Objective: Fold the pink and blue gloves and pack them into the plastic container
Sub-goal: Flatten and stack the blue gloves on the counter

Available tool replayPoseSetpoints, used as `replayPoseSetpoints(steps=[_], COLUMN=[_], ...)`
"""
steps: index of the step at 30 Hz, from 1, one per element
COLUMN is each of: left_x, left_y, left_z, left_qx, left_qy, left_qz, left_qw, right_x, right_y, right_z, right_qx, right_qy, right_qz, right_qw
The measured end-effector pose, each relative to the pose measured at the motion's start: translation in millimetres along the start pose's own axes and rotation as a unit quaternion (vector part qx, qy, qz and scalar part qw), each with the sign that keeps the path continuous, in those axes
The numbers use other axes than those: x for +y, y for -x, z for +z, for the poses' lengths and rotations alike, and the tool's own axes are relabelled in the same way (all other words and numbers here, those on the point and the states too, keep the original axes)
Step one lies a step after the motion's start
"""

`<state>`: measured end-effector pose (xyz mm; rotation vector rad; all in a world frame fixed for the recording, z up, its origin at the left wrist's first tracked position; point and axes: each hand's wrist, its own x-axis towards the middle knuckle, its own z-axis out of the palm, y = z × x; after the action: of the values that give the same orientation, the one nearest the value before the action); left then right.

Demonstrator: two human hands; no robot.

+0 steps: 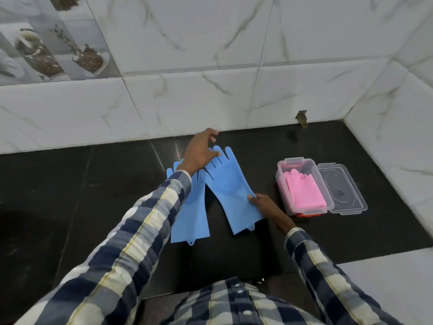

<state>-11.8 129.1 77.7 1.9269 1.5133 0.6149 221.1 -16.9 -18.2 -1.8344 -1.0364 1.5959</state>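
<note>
Blue silicone gloves, two: right-hand glove (pixel 228 184) flat on the black countertop (pixel 82 195), fingers toward the wall; left-hand glove (pixel 191 214) just beside it, partly hidden under the checked sleeve (pixel 145 228).
Pink gloves (pixel 304 191), folded, count unclear: inside the clear plastic container (pixel 302 184), right of the blue pair.
Container lid (pixel 343 188), one: flat, touching the container's right side.
Left hand (pixel 199 152), one: fingers relaxed, over the right-hand glove's fingertips.
Right hand (pixel 264 204), one: fingers resting on that glove's cuff edge; grip cannot be told.
</note>
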Motion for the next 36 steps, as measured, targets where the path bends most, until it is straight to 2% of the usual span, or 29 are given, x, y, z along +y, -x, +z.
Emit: replayPoseSetpoints(steps=[2, 6, 9, 13, 25, 32, 36], left_x=[-3, -31, -44, -39, -38, -38, -38], left_y=[3, 43, 76, 87, 89, 104, 111], left_z=[14, 44, 66, 86, 94, 99, 104], left_qx=[-0.017, -0.102, -0.093, -0.048, -0.024, -0.075, -0.075], left_qy=[-0.047, -0.100, -0.110, -0.060, -0.050, -0.042, -0.038], left_qz=[-0.024, -0.108, -0.146, -0.162, -0.155, -0.141, -0.144], left_qw=[0.998, 0.984, 0.979, 0.984, 0.986, 0.986, 0.986], right_x=[11, 2, -4, -6, -11, -12, -11], right_y=[0, -2, -4, -5, -8, -7, -5], right_z=[0, 1, 3, 6, 4, -3, -10], right_qx=[0.007, 0.027, 0.006, -0.043, -0.045, -0.050, -0.059], right_qy=[0.096, 0.177, 0.240, 0.243, 0.256, 0.264, 0.295], right_qz=[0.000, -0.013, 0.002, 0.028, 0.010, 0.023, 0.029], right_qw=[0.995, 0.984, 0.971, 0.969, 0.965, 0.963, 0.953])
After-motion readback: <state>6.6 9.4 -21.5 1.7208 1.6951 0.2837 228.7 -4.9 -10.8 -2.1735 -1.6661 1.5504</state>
